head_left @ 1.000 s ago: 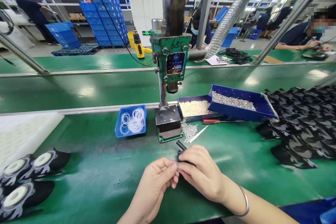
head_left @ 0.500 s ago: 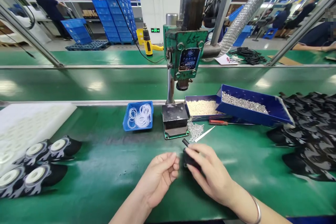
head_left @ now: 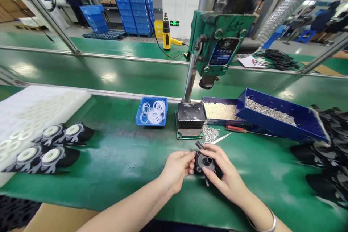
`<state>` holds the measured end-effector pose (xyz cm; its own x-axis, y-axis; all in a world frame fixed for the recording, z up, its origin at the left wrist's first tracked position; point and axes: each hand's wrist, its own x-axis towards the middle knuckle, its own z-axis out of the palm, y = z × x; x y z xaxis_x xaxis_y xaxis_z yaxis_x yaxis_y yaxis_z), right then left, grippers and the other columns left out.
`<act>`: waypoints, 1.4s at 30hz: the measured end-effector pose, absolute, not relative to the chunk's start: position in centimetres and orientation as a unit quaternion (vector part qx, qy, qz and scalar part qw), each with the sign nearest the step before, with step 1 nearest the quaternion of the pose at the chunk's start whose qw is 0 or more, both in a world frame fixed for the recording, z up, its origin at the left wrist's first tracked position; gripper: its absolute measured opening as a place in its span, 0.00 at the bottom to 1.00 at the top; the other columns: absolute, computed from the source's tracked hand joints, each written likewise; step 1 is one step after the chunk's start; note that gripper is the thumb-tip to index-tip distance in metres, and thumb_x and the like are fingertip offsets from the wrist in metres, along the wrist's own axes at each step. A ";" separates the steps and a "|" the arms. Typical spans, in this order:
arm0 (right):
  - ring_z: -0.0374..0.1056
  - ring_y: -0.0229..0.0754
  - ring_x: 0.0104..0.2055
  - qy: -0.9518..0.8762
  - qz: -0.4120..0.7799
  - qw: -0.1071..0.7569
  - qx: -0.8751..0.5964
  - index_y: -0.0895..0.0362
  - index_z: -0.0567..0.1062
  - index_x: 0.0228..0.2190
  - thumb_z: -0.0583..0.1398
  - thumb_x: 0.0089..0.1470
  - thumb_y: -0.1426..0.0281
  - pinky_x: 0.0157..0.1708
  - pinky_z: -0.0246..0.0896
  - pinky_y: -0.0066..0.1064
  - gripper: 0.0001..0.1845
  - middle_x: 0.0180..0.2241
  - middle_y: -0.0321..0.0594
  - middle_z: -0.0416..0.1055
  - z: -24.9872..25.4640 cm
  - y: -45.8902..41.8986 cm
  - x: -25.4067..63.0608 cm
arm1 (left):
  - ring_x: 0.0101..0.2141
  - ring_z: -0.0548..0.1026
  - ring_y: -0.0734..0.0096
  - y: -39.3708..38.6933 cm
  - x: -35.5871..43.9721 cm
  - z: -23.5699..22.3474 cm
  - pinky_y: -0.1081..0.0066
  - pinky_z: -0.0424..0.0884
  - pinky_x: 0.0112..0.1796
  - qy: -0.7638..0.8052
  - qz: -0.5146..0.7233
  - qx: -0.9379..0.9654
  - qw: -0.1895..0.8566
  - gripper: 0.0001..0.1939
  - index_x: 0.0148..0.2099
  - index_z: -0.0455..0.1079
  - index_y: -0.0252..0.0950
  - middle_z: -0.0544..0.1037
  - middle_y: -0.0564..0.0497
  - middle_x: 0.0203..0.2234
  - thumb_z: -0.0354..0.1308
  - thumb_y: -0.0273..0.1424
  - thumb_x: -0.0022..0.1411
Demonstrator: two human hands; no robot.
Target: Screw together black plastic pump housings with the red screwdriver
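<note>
My right hand point(head_left: 227, 174) is wrapped round a round black plastic housing point(head_left: 202, 161) with a short spout at its top and a raised hub facing me. The fingers of my left hand point(head_left: 176, 170) are pinched together at the housing's left edge; anything between them is hidden. Just beyond lies a patch of tiny metal rings point(head_left: 210, 134) beside a thin white pointed strip point(head_left: 222, 137). The black block of a green hand press point(head_left: 190, 119) stands behind them, under the press head point(head_left: 220, 43).
White rings lie in a small blue tray point(head_left: 151, 111). Blue bins hold cream-coloured pieces point(head_left: 221, 110) and metal pins point(head_left: 269, 110), with a red screwdriver point(head_left: 236, 129) in front. Several black housings with cream rings point(head_left: 51, 154) stand left by white foam point(head_left: 40, 103); more black housings point(head_left: 330, 179) crowd the right.
The view has shifted right and tilted. My right hand has turned the housing so its hub face shows, and my left pinched fingers have come against its edge.
</note>
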<state>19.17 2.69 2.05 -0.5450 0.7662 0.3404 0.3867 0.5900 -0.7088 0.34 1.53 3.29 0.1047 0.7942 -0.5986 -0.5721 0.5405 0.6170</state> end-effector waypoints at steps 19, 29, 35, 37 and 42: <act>0.56 0.42 0.66 -0.856 0.312 0.281 -0.303 0.53 0.64 0.60 0.58 0.64 0.69 0.65 0.55 0.34 0.24 0.63 0.49 0.58 1.7 3.7 20.1 | 0.24 0.66 0.79 -1.2 1.0 3.1 0.75 0.63 0.29 0.422 0.536 0.050 0.729 0.14 0.30 0.75 0.31 0.71 0.54 0.23 0.71 0.37 0.54; 0.57 0.45 0.66 -0.859 0.316 0.271 -0.299 0.54 0.64 0.60 0.58 0.64 0.68 0.65 0.57 0.37 0.24 0.63 0.50 0.58 1.5 4.0 20.2 | 0.25 0.68 0.82 -0.8 -0.1 3.9 0.79 0.66 0.27 0.388 0.504 -0.080 0.767 0.07 0.34 0.79 0.26 0.74 0.50 0.27 0.71 0.25 0.53; 0.58 0.45 0.66 -0.857 0.325 0.267 -0.299 0.54 0.65 0.60 0.59 0.63 0.68 0.64 0.58 0.38 0.24 0.63 0.50 0.58 1.6 4.1 20.4 | 0.29 0.72 0.77 -1.0 0.1 3.9 0.77 0.70 0.30 0.394 0.516 -0.065 0.758 0.08 0.38 0.79 0.25 0.75 0.46 0.30 0.68 0.25 0.56; 0.58 0.47 0.66 -0.858 0.324 0.262 -0.301 0.54 0.65 0.60 0.59 0.63 0.68 0.63 0.60 0.40 0.25 0.63 0.51 0.58 1.5 4.1 20.5 | 0.28 0.72 0.77 -1.0 0.1 3.7 0.77 0.70 0.30 0.391 0.515 -0.068 0.760 0.08 0.39 0.80 0.24 0.75 0.47 0.29 0.67 0.25 0.56; 0.60 0.50 0.65 -0.861 0.327 0.252 -0.298 0.53 0.65 0.60 0.59 0.63 0.66 0.61 0.63 0.43 0.25 0.63 0.52 0.59 1.4 4.4 20.8 | 0.27 0.71 0.78 -1.2 -0.1 3.8 0.77 0.69 0.29 0.380 0.508 -0.084 0.768 0.07 0.37 0.79 0.25 0.74 0.47 0.28 0.68 0.25 0.55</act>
<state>20.81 4.42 1.37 -0.6961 0.6772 0.2383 0.3478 0.6084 -0.7133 -0.07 -1.16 3.79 0.1953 0.7166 -0.6696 -0.8444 0.4702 0.2568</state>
